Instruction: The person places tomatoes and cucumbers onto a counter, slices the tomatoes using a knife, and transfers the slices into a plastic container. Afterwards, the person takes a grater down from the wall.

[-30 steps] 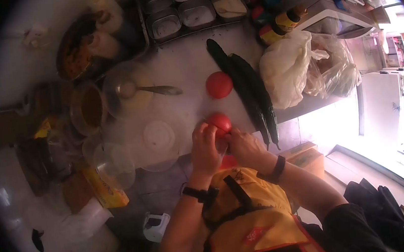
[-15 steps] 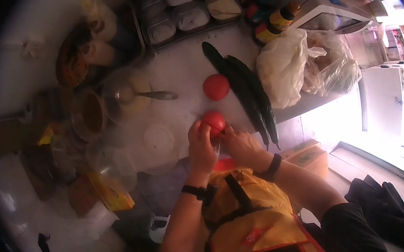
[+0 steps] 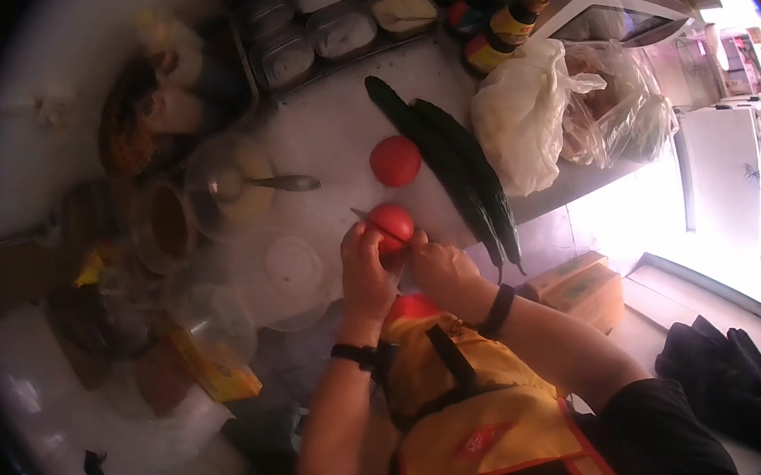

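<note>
A round red tomato [image 3: 393, 221] is between my two hands near the front edge of the counter. My left hand [image 3: 367, 273] has its fingers wrapped round the tomato's left side. From the right, my right hand [image 3: 441, 270] is closed on a knife [image 3: 379, 227], whose thin blade lies across the tomato with its tip out at the upper left. The knife's handle is hidden in the fingers. Beyond them lies a second tomato [image 3: 395, 162], whole, beside dark green cucumbers [image 3: 458, 155].
Plastic bags [image 3: 525, 120] lie at the right and sauce bottles [image 3: 509, 28] behind them. A tray of containers [image 3: 343, 28] stands at the back. On the left are a bowl with a spoon [image 3: 285, 184], a round lid [image 3: 291, 268] and a yellow box [image 3: 219, 368].
The whole view has shifted, so the counter items sit a little further left. My hands still hold the tomato and the knife, and the blade now shows more clearly across it.
</note>
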A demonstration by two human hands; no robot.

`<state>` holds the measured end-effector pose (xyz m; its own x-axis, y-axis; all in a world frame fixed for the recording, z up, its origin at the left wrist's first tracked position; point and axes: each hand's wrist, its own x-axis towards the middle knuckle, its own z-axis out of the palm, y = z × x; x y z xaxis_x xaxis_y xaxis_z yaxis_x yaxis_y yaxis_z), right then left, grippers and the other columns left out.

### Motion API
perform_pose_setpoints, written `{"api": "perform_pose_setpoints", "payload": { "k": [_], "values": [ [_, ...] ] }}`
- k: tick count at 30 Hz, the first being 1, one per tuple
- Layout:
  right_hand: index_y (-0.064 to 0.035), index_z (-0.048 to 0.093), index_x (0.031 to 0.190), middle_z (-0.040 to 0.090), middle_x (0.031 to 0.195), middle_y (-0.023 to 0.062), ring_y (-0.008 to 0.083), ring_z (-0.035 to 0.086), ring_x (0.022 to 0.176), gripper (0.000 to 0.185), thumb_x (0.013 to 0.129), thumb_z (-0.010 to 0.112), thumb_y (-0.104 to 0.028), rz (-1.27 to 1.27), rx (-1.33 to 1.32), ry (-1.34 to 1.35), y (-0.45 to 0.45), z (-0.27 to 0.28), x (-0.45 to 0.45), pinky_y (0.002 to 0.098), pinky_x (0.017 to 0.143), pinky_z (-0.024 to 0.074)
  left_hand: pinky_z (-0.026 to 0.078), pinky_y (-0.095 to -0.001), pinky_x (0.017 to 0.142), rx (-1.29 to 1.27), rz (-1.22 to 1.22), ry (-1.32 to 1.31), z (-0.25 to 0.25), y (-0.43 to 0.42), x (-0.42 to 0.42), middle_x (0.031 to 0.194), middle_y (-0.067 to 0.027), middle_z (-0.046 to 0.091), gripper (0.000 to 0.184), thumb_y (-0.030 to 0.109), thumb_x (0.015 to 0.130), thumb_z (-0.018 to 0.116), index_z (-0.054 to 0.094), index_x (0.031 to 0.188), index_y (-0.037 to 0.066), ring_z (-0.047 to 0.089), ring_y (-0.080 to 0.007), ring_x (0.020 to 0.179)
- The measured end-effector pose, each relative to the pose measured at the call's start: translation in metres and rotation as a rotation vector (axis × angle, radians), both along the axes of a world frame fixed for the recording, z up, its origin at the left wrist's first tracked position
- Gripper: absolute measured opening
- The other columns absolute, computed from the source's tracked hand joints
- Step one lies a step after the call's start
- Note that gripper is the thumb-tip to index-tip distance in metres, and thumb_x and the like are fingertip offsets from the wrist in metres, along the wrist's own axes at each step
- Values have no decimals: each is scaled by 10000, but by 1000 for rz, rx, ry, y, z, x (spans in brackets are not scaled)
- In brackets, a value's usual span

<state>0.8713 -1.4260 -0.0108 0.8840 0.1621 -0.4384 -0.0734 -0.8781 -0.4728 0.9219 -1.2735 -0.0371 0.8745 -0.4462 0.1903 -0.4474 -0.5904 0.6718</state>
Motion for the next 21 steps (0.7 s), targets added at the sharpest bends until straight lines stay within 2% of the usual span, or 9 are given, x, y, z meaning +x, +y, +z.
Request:
{"api": "perform_pose_setpoints", "payload": {
  "k": [2,5,8,10,12,15,17,19,21],
  "values": [
    [27,467,1156,714,891,218,407,715,860,301,926,529,-157,-242,70,182,-3,14,-1,470,731,582,432,-501,1020,-7,-16,24,0,1,-1,1301,-223,500,597,102,741,826,483,1225,37,496,-435,1209],
    [18,460,1176,716,879,204,386,721,852,324,914,546,-151,-282,0,269,-13,21,-7,457,735,582,439,-491,982,-59,99,31,-5,1,-8,1245,-205,542,550,140,752,830,505,1186,49,534,-423,1137],
    [3,471,1181,711,887,185,378,718,872,314,928,537,-171,-246,-3,237,-24,16,-12,461,752,577,442,-490,968,-65,182,-72,9,-3,-9,1229,-201,546,554,136,744,825,514,1194,48,537,-414,1105],
    [-7,496,1150,706,898,191,379,713,886,278,944,520,-192,-166,0,175,-33,13,-18,474,756,572,444,-498,963,173,76,28,31,-9,-4,1233,-202,546,561,143,750,811,524,1224,55,528,-413,1104],
    [-16,522,1118,701,909,197,380,709,900,254,959,503,-214,-81,2,112,-34,25,-14,487,760,566,443,-501,965,241,52,54,40,-13,4,1240,-200,546,570,144,750,802,528,1244,66,521,-416,1118],
    [-18,563,1056,683,911,210,393,695,891,228,976,492,-219,-206,20,80,-38,44,-10,495,740,557,440,-505,976,311,8,94,39,-14,8,1274,-200,540,597,139,755,783,526,1291,85,508,-427,1152],
    [-5,577,1047,668,897,231,415,680,856,253,994,460,-223,-353,110,191,-40,43,-10,519,725,543,437,-507,984,320,-13,108,40,-13,7,1303,-202,533,614,133,759,771,521,1318,92,500,-434,1174],
    [-2,571,1049,663,883,242,433,670,849,277,1007,441,-243,-394,155,182,-40,29,-19,530,729,533,463,-488,956,290,15,59,46,-12,5,1348,-179,502,594,94,767,734,516,1319,73,514,-416,1161],
    [0,566,1052,659,870,254,451,661,841,301,1020,422,-262,-433,197,171,-38,9,-31,540,732,524,463,-484,960,282,-44,30,45,-7,6,1364,-196,487,606,88,778,727,505,1342,73,508,-424,1176]
  ]
}}
